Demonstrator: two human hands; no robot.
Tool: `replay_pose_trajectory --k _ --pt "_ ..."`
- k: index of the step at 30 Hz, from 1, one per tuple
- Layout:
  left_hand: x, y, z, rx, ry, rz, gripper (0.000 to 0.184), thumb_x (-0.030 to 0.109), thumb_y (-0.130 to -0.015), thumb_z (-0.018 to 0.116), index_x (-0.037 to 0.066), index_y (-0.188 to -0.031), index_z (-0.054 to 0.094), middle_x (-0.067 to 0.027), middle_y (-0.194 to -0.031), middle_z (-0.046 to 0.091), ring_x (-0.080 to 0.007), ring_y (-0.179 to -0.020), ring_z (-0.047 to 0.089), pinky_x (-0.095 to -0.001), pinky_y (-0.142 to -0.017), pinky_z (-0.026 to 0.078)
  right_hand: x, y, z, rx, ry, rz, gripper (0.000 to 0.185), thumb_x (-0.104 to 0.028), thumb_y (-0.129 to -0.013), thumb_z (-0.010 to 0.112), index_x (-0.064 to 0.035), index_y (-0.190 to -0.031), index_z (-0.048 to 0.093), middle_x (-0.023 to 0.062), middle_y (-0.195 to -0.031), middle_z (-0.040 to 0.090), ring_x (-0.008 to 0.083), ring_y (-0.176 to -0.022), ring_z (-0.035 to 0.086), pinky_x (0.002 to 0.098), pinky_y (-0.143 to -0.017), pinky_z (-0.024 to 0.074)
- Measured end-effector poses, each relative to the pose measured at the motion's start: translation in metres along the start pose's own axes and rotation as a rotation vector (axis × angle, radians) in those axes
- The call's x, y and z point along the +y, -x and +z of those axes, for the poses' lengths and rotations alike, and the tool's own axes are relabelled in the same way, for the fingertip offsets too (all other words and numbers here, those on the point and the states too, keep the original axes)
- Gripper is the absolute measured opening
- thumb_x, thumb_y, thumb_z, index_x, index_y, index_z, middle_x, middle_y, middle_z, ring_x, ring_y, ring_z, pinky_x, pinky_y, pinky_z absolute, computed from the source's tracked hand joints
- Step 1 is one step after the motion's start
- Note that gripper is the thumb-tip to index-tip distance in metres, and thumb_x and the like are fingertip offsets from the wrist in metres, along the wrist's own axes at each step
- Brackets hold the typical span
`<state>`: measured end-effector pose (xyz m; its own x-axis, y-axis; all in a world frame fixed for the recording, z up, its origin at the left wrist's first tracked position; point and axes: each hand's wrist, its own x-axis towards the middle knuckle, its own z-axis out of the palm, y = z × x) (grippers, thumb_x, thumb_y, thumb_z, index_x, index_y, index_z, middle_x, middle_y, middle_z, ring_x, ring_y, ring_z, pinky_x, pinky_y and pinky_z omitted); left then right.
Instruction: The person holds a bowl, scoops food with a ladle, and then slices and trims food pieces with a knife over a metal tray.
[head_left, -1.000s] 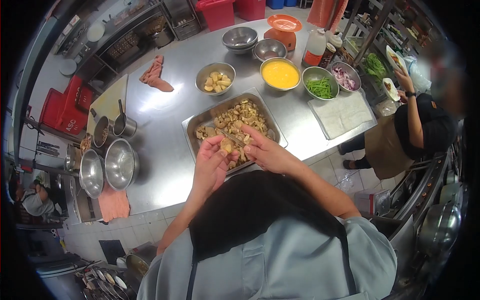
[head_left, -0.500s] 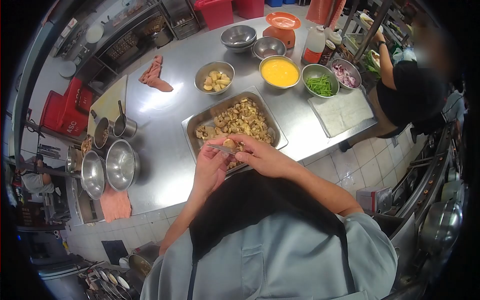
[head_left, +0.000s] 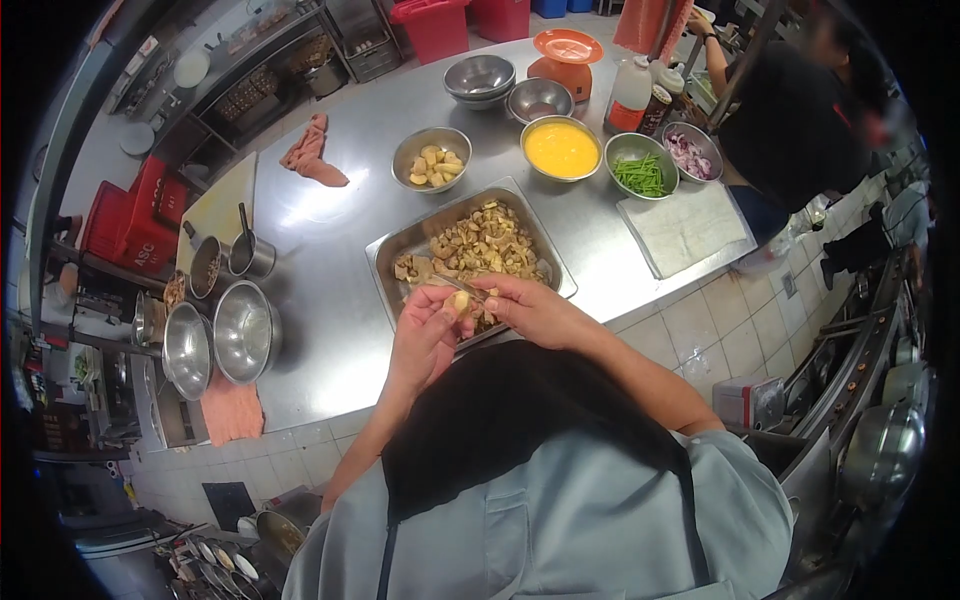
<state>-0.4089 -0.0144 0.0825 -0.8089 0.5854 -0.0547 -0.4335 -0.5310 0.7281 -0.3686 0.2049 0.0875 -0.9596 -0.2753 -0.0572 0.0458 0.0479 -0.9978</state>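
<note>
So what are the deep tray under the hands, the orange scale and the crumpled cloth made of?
Deep tray: probably stainless steel, satin finish; grey, with metallic glints along the rim.
Orange scale: likely smooth plastic, judging by its even colour and moulded-looking body; painted metal is possible.
Crumpled cloth: matt fabric, shown by soft folds; the fibre can't be told.

Looked forward and down from the head, near left hand (head_left: 424, 328) and right hand (head_left: 540, 312), across the steel table (head_left: 325, 255)
</note>
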Motion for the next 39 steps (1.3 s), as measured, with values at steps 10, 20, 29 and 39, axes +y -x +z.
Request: replay_pose_trajectory --k 10,20,29,39 --pt "-0.003 0.003 -0.007 0.087 -0.091 0.011 0.042 0.000 -0.099 0.066 0.000 -0.139 0.053 -0.0119 -0.130 0.065 -0.0223 -0.108 0.068 -0.0338 -0.092 0.057 0.001 0.004 -0.003 0.003 0.155 -0.069 0.057 -0.016 -0.110 0.051 -0.0102 -0.164 0.033 0.0017 -0.096 0.058 0.0108 -0.079 0.050 0.0273 -0.072 0.0453" --pt "-0.006 0.002 -0.008 0.074 -0.155 0.060 0.036 -0.005 -0.098 0.063 -0.001 -0.133 0.055 -0.0146 -0.125 0.068 -0.0222 -0.111 0.069 -0.0364 -0.091 0.058 -0.030 0.011 0.011 -0.069 0.093 -0.036 0.057 -0.018 -0.108 0.056 -0.0032 -0.159 0.036 0.0068 -0.104 0.061 0.0144 -0.093 0.057 0.0317 -0.086 0.0485" --pt "0.001 0.007 -0.007 0.032 -0.190 0.052 0.034 -0.004 -0.098 0.065 0.000 -0.130 0.053 -0.0158 -0.122 0.067 -0.0225 -0.104 0.069 -0.0355 -0.089 0.058 -0.016 0.005 0.009 -0.076 0.052 -0.085 0.048 -0.014 -0.109 0.053 -0.0085 -0.155 0.043 0.0031 -0.095 0.057 0.0106 -0.082 0.052 0.0283 -0.074 0.0457" --pt "0.011 0.006 -0.002 0.104 -0.023 -0.009 0.037 0.000 -0.100 0.062 0.004 -0.136 0.055 -0.0112 -0.122 0.068 -0.0185 -0.102 0.067 -0.0312 -0.086 0.054 -0.044 0.005 -0.001 -0.040 0.061 0.183 0.056 -0.015 -0.107 0.052 -0.0174 -0.162 0.040 0.0151 -0.132 0.065 0.0195 -0.123 0.062 0.0325 -0.106 0.0463"
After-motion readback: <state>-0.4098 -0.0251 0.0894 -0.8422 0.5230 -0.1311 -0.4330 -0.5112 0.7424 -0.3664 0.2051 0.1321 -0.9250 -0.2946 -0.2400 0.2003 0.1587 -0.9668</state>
